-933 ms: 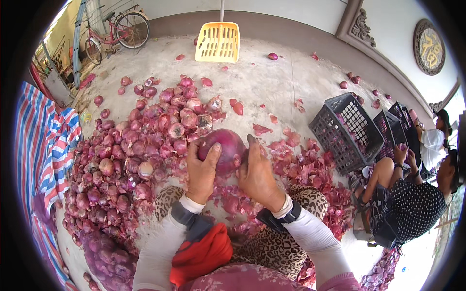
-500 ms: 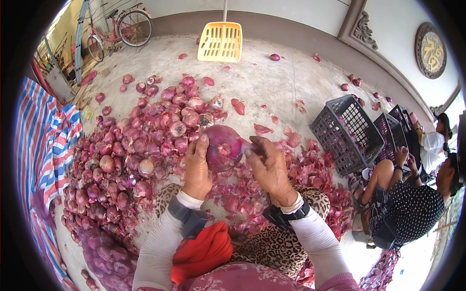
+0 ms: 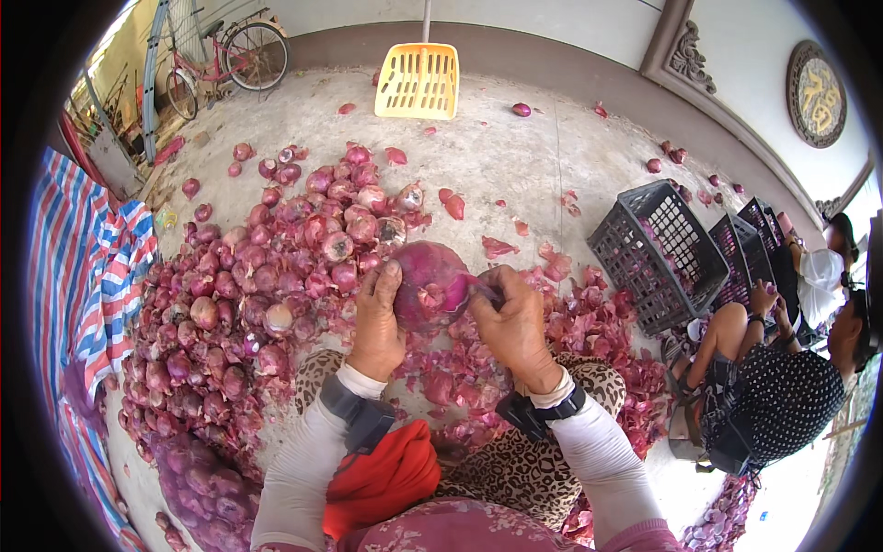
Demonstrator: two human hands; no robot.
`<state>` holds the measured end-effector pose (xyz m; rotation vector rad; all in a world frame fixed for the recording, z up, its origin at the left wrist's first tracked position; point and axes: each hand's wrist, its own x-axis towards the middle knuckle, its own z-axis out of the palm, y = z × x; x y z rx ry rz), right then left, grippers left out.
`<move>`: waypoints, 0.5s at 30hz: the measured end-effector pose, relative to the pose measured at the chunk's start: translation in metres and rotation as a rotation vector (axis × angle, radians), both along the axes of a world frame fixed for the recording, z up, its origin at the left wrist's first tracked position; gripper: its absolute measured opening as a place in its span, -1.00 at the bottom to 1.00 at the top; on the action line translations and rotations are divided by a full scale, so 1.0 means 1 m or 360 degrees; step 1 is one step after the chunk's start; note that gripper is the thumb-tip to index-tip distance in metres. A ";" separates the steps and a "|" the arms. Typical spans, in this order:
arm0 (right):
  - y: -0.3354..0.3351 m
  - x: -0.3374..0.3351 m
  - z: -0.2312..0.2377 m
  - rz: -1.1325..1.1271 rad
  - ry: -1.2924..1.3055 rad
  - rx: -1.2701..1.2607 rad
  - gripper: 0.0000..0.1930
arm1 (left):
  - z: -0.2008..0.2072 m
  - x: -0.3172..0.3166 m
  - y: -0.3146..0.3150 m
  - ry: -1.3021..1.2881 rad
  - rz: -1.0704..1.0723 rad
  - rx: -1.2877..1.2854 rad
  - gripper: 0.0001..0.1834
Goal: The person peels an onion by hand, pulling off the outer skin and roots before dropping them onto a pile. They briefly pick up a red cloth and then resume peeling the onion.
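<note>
A large red onion (image 3: 432,308) is held up in front of me, its outer skin partly split so a glossy purple patch shows. My left hand (image 3: 375,322) grips it from the left side, thumb on the near face. On the other side, my right hand (image 3: 515,322) has thumb and forefinger closed on a strip of purple onion skin (image 3: 480,285) at the onion's edge. The fingertips behind the strip are partly hidden. Below the hands, loose papery onion skins (image 3: 589,368) cover the floor between and beyond my knees.
A big pile of red onions (image 3: 212,313) lies left, beside a striped tarp (image 3: 92,258) and a purple mesh sack (image 3: 207,497). Black crates (image 3: 644,262) stand right, near a seated person (image 3: 773,386). A yellow slotted shovel (image 3: 417,83) and a bicycle (image 3: 225,55) are farther off.
The onion has turned slightly and sits a little lower, with more of the glossy purple patch showing. My right fingers have closed in, with a strip of skin stretched between them and the onion.
</note>
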<state>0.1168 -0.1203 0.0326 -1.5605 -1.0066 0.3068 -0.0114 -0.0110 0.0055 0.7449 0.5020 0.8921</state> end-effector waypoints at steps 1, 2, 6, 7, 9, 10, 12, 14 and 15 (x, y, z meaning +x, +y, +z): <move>0.000 0.001 0.001 -0.0006 0.0002 0.0007 -0.89 | -0.002 0.001 0.001 0.0002 -0.0006 0.0007 -0.52; -0.001 0.003 0.002 -0.0032 -0.0066 -0.0015 -0.88 | -0.005 0.002 0.002 0.0008 0.0041 0.0002 -0.52; -0.001 0.009 -0.008 -0.0155 -0.0212 -0.0060 -0.89 | -0.011 -0.001 0.008 -0.0054 0.0029 0.0094 -0.45; -0.001 0.013 -0.013 -0.0174 -0.0210 -0.0055 -0.89 | -0.006 0.000 0.007 -0.0053 0.0010 0.0100 -0.45; -0.003 0.026 -0.023 -0.0170 -0.0128 -0.0132 -0.90 | 0.008 0.000 0.004 -0.0223 0.0054 0.0118 -0.36; -0.004 0.029 -0.024 -0.0168 -0.0127 -0.0127 -0.90 | 0.005 -0.002 0.008 -0.0223 0.0055 0.0123 -0.36; -0.005 0.032 -0.025 0.0005 -0.0128 -0.0375 -0.86 | -0.004 -0.010 0.016 -0.0221 -0.0069 -0.0017 -0.24; -0.006 0.034 -0.033 -0.0021 -0.0349 -0.0243 -0.78 | 0.003 -0.006 0.009 -0.0262 -0.0074 -0.0134 -0.27; -0.007 0.034 -0.035 -0.0042 -0.0565 -0.0110 -0.71 | 0.005 -0.004 0.007 -0.0299 -0.0075 -0.0252 -0.29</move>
